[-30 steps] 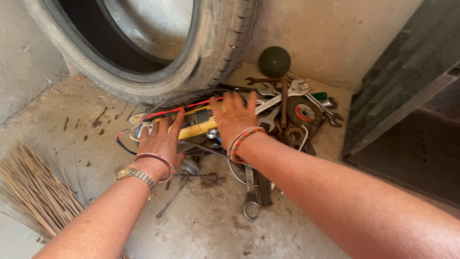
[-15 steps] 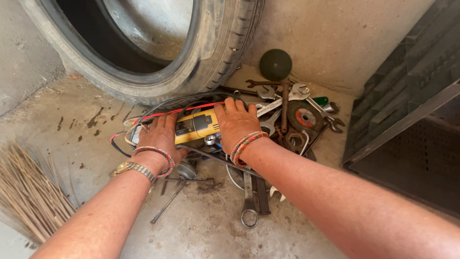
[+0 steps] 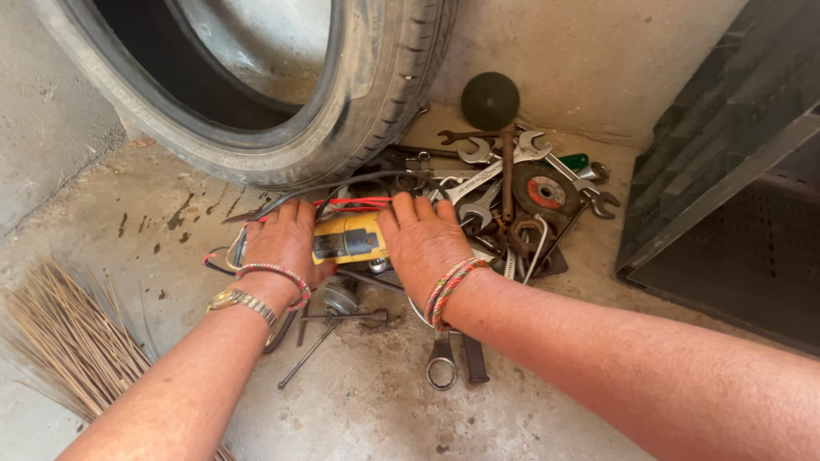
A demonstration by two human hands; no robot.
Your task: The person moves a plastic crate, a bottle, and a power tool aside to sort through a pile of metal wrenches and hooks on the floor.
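Yellow power tool (image 3: 348, 238), seemingly an angle grinder, lies on the concrete floor (image 3: 359, 410) at the foot of a worn tyre (image 3: 359, 111), half buried in a heap of spanners and cables. The left hand (image 3: 279, 243) lies flat and open over its left end, and the right hand (image 3: 424, 243) lies flat and open over its right end, fingers spread towards the tyre; neither has closed round the body. To lift it cleanly, I would judge that both hands should curl under the casing from the two ends rather than press on top, since the red wires (image 3: 359, 203) and the black cable (image 3: 342, 183) run across and behind it and could snag or drag loose tools along. Open-ended spanners (image 3: 478, 201) and a grinding disc (image 3: 540, 192) sit just beside the right hand, so a slow, level raise would keep them from sliding. A ring spanner (image 3: 442, 363) lies near the right wrist, a dark disc (image 3: 489, 100) leans on the wall, a straw broom (image 3: 64, 341) lies well apart to the left, and a dark crate (image 3: 735, 171) stands to the right.
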